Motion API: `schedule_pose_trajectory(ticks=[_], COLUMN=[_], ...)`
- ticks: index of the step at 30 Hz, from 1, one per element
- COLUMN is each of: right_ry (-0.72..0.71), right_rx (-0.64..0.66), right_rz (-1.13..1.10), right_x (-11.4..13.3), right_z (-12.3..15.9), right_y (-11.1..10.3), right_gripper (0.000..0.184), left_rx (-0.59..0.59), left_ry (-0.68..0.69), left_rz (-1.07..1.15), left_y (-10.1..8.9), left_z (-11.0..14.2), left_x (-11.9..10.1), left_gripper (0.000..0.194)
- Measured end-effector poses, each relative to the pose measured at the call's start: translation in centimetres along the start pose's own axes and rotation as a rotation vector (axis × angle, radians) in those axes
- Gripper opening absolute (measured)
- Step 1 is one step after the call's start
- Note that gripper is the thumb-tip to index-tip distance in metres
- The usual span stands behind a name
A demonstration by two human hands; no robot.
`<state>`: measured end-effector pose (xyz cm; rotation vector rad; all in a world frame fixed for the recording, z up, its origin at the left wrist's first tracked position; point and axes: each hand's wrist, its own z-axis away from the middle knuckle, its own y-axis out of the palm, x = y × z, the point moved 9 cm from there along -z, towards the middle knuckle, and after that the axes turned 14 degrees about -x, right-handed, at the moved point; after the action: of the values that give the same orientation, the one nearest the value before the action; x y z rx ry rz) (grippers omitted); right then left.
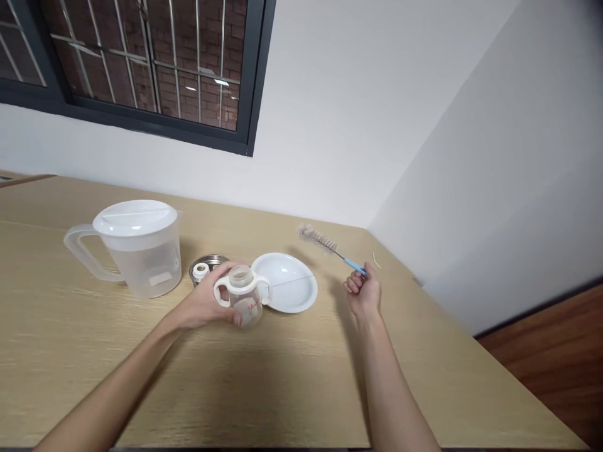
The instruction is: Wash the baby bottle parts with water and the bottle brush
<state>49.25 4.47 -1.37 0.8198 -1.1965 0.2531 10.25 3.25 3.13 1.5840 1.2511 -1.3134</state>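
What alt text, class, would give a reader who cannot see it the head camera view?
The left hand holds a clear, two-handled bottle with an open top, and the right hand a blue-handled bristle brush. Behind them on a wooden table are a lidded pitcher, a metal bowl and a white dish.

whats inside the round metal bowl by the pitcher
A white piece with a round opening sits at the left of the metal bowl, beside a small part of something unclear. The left hand hides the rest of the inside.
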Motion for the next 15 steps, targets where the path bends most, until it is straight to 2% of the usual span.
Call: schedule_pose_trajectory(ticks=[7,12,15], right_ry=[-0.095,-0.182,-0.306], right_rx=[-0.122,-0.149,-0.159], right_rz=[0.157,0.398,0.550], right_x=[1.4,0.6,0.3], right_z=[1.7,4.1,5.2], right_y=[-2.9,-5.5,-6.4], right_gripper=[0.036,0.040,0.045], left_rx=[0.130,0.181,0.181], left_ry=[-0.007,0.055,0.110], left_rz=[-0.095,-0.212,-0.264], left_y=[3.4,5.4,6.2], left_z=[1.2,2.1,2.4], left_x=[0.8,2.2,2.5], left_gripper=[0.092,0.097,0.097])
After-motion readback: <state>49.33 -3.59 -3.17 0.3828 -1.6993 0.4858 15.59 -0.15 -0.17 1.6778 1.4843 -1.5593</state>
